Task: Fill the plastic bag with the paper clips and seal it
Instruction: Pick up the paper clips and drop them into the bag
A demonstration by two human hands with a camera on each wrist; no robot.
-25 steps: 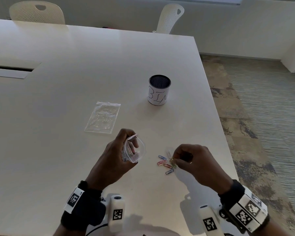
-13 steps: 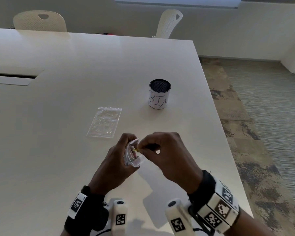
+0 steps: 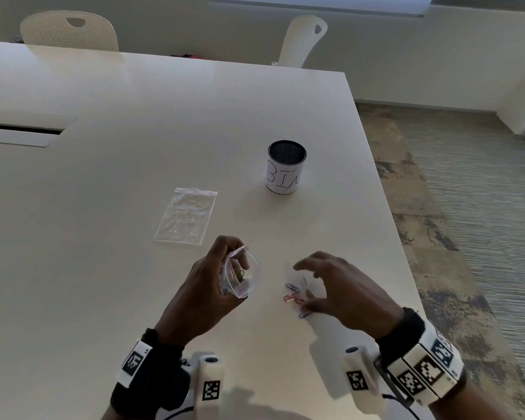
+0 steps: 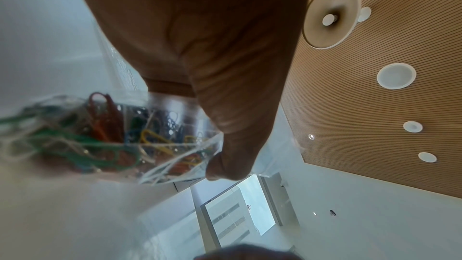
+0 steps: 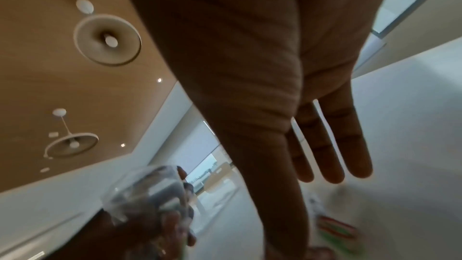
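Note:
My left hand (image 3: 212,286) grips a small clear plastic bag (image 3: 242,275) with its mouth held wide, just above the table. Coloured paper clips (image 4: 105,131) fill the bag's bottom in the left wrist view. Several loose paper clips (image 3: 296,294) lie on the white table (image 3: 103,268) to the right of the bag. My right hand (image 3: 325,283) hovers over them with fingers spread and relaxed, holding nothing; its straight fingers (image 5: 332,145) show in the right wrist view, where the bag (image 5: 150,195) appears at lower left.
A second flat clear bag (image 3: 186,216) lies on the table behind my left hand. A black mesh cup (image 3: 285,166) with a white paper label stands further back. The table's right edge (image 3: 406,268) runs close to my right hand. Two white chairs (image 3: 70,30) stand at the far side.
My right hand carried a clip from the pile to the bag's mouth, let it go, and has moved back right over the loose clips, now open. The left hand kept holding the bag.

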